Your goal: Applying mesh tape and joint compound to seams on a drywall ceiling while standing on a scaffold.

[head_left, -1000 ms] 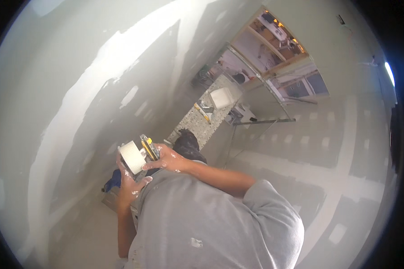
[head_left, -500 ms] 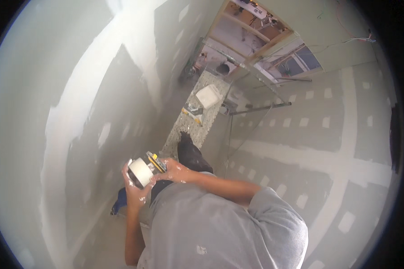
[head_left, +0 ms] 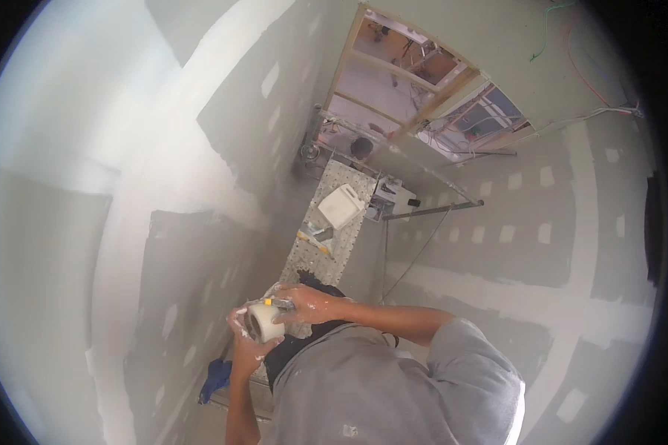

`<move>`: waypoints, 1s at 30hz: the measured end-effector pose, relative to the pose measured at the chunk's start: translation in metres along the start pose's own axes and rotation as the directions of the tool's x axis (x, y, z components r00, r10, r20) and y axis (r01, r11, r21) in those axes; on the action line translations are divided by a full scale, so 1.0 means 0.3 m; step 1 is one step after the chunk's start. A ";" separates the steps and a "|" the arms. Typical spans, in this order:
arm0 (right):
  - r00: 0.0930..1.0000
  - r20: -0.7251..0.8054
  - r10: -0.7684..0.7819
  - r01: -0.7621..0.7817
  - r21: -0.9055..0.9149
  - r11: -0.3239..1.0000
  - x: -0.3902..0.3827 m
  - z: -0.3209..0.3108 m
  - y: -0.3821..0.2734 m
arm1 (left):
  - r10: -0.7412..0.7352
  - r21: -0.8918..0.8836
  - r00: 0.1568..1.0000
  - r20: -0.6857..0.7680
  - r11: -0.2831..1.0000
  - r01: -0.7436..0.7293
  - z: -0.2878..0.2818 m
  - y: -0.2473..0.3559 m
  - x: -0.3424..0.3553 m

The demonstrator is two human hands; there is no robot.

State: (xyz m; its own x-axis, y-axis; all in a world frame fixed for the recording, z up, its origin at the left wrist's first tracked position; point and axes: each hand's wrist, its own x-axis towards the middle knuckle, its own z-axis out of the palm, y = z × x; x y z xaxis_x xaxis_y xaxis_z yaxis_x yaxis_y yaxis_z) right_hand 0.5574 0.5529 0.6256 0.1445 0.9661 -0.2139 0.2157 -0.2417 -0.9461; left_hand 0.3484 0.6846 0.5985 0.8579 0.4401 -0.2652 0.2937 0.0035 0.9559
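In front of my body, both my hands come together at a roll of whitish tape. Fingers of my left hand curl round the roll from the left and below, and white compound is smeared on them. My right hand is closed on a tool with a yellow end, held against the roll's upper side. My right thumb rests on the tape. Most of that tool is covered by my fingers, so its exact kind is unclear.
I am on a narrow perforated scaffold platform. Ahead lie a white jerrycan and hand tools with yellow parts. Beyond, a person is low down. Scaffold bars stand right; a taped plasterboard wall rises left.
My hands with the roll have shifted right and lower in the picture. The roll has turned and the tool has moved onto its upper side. The whole view has also shifted.
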 end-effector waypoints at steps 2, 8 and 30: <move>0.999 -0.032 -0.017 0.016 -0.042 0.999 -0.014 0.000 -0.001 | -0.016 -0.027 1.000 -0.007 1.000 0.016 0.004 0.012 0.004; 0.977 -0.206 0.048 -0.054 -0.023 0.998 -0.023 0.013 -0.060 | 0.091 -0.004 0.995 0.042 0.996 -0.091 -0.025 -0.040 0.002; 0.972 -0.214 0.095 -0.084 0.060 0.995 0.017 0.099 -0.020 | 0.228 0.007 0.967 0.115 0.973 -0.230 -0.026 -0.164 -0.059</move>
State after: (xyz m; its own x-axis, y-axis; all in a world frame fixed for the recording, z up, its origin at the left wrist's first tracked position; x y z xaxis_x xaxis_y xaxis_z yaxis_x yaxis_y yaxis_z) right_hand 0.5281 0.5619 0.6228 0.3680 0.8969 -0.2452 0.1445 -0.3157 -0.9378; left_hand 0.3155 0.6838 0.5570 0.9450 0.3227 -0.0531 0.0911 -0.1037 0.9904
